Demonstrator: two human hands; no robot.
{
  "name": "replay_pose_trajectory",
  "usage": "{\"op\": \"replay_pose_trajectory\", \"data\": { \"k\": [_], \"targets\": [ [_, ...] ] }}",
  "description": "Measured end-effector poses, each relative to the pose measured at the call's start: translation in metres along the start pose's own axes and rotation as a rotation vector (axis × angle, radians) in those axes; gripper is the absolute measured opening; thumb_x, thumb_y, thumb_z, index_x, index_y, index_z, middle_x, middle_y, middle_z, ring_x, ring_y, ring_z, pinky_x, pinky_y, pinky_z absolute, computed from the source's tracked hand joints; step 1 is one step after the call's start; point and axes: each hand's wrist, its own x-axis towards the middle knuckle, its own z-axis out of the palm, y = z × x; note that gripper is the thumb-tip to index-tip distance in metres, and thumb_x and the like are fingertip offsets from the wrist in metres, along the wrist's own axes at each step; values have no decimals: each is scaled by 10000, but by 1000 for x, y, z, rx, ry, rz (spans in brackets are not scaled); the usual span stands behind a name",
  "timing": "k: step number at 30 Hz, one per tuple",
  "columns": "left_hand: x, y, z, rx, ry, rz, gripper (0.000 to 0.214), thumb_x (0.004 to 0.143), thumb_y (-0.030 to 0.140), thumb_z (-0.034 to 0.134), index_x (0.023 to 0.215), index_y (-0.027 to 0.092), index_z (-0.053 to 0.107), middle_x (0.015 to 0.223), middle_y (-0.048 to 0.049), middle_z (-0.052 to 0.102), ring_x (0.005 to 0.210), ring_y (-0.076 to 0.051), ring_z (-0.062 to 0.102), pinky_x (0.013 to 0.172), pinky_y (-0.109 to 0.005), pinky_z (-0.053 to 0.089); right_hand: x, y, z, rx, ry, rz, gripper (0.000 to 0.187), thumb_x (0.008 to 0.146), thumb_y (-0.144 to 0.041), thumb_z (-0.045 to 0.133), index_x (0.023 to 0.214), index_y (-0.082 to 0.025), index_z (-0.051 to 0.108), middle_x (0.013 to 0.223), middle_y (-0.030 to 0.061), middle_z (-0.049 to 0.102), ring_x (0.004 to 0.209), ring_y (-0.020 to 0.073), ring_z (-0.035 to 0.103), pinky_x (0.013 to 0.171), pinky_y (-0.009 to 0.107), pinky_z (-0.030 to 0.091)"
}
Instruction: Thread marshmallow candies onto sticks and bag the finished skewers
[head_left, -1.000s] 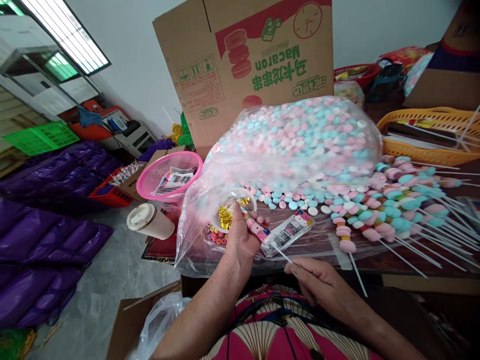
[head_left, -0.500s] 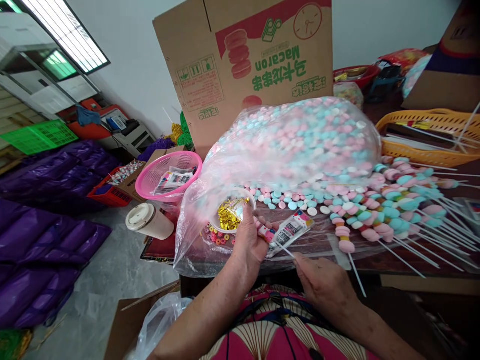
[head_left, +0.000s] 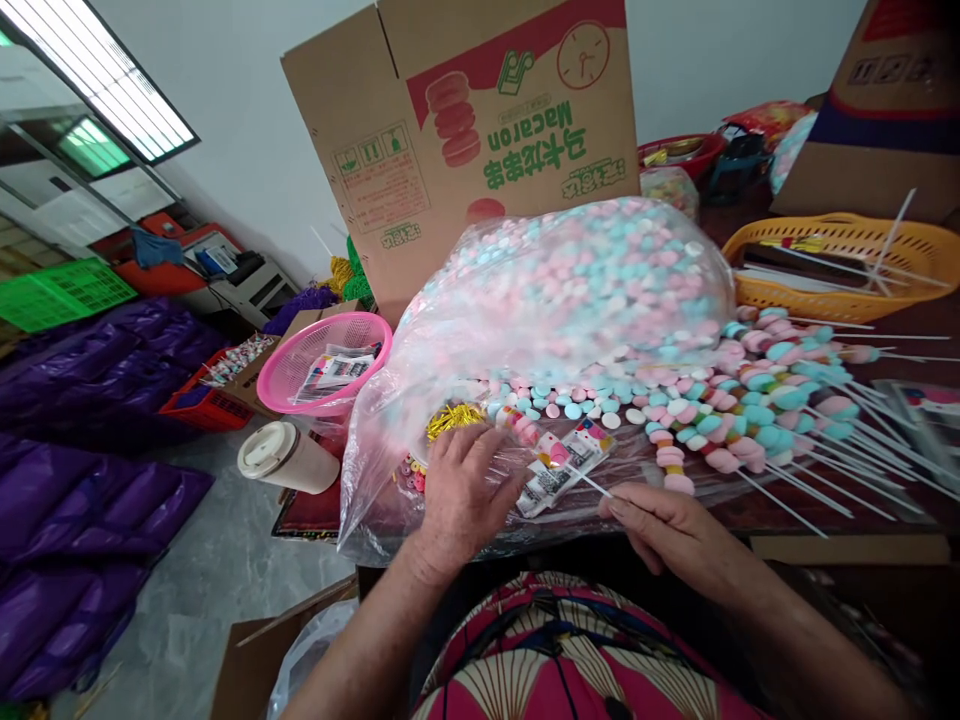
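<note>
Progress: heap of strung skewers (head_left: 757, 410) lies to your right, loose candies (head_left: 585, 400) unstrung | Hands: your left hand (head_left: 457, 490) curls round the candy skewer (head_left: 536, 440) at the table's near edge, your right hand (head_left: 667, 525) pinches its stick | Containers: clear bag (head_left: 577, 280) heaped with pink, blue and white candies; pink basket (head_left: 300, 385) holds printed wrappers; orange basket (head_left: 840, 300) holds bare sticks.

My left hand (head_left: 461, 485) covers the near part of the gold twist ties (head_left: 450, 418), and I can't tell whether its fingers grip the candy skewer (head_left: 551, 455). The stick's near end vanishes between my right hand (head_left: 667, 525) fingertips. The label packet (head_left: 561, 472) print is too small to read. The top edge cuts off the Macaron carton (head_left: 480, 150).
</note>
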Motion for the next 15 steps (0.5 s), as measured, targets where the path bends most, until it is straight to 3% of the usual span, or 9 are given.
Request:
{"op": "replay_pose_trajectory", "data": {
  "k": [1, 3, 5, 8, 11, 13, 15],
  "targets": [
    [7, 4, -5, 48, -76, 94, 472, 451, 162, 848, 887, 240, 684, 1139, -79, 623, 1220, -311, 417, 959, -349, 376, -1, -3, -6, -45, -39, -19, 378, 906, -449, 377, 628, -212, 476, 421, -58, 427, 420, 112, 410, 456, 237, 330],
    [18, 8, -8, 77, -281, 143, 494, 408, 73, 826, 849, 247, 688, 1057, -69, 654, 1202, -322, 436, 990, -356, 335, -2, -12, -17, -150, -81, -79, 406, 914, -427, 362, 575, -213, 423, 461, -42, 445, 448, 111, 425, 457, 235, 332],
    [22, 7, -2, 19, -434, 54, 344, 458, 63, 786, 732, 243, 682, 807, -53, 676, 1016, -301, 563, 931, -344, 375, -2, -22, -26, -272, -26, -163, 399, 913, -402, 354, 568, -212, 417, 493, -32, 455, 469, 112, 425, 459, 237, 327],
    [18, 1, 16, -102, -456, -106, 128, 582, 163, 732, 637, 243, 650, 633, -36, 632, 819, -260, 615, 797, -317, 439, -1, -35, -34, -421, 60, -252, 376, 900, -366, 353, 562, -210, 407, 506, -25, 456, 490, 117, 410, 469, 244, 309],
    [11, -4, 34, 87, -537, -77, 107, 627, 264, 718, 703, 226, 653, 717, -43, 656, 850, -256, 608, 780, -319, 450, 5, -44, -35, -491, 30, -228, 371, 892, -346, 331, 549, -206, 355, 498, -25, 439, 502, 116, 394, 486, 249, 293],
    [9, -4, 40, 272, -662, -16, 217, 636, 311, 723, 815, 204, 663, 825, -47, 671, 887, -253, 594, 811, -335, 443, 11, -46, -35, -517, 0, -173, 366, 881, -355, 324, 548, -205, 322, 508, -26, 419, 515, 116, 387, 494, 250, 281],
    [10, -1, 39, 292, -768, 26, 363, 647, 345, 731, 968, 195, 650, 954, -50, 667, 937, -242, 576, 839, -339, 433, 17, -46, -38, -503, -41, -118, 364, 866, -383, 331, 550, -204, 323, 520, -26, 410, 527, 116, 389, 497, 247, 276]
  ]
}}
